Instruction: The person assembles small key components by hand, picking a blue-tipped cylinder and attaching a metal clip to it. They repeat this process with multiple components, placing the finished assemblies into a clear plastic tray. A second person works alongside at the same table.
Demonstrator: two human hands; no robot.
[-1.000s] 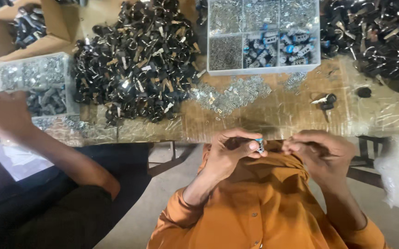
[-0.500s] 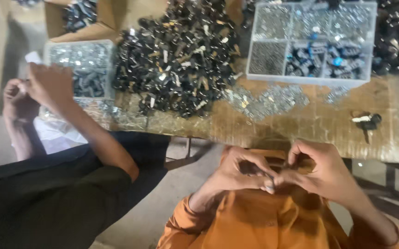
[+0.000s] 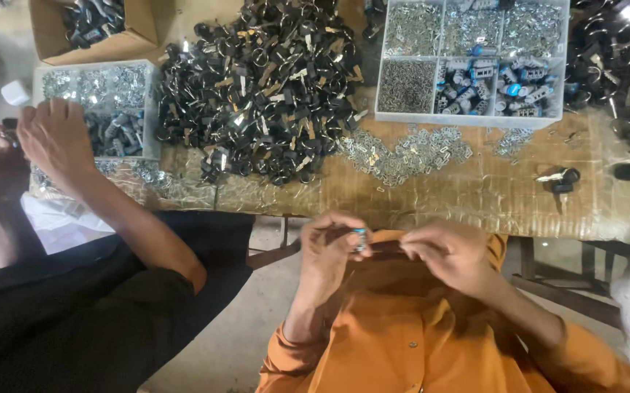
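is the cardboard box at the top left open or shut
Open. The cardboard box has no lid or flaps over its top, and the dark small parts inside it show plainly from above.

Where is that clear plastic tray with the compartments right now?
The divided tray sits at the top right of the head view, on the table's far side, right of the big black parts pile and just beyond the scattered silver clips.
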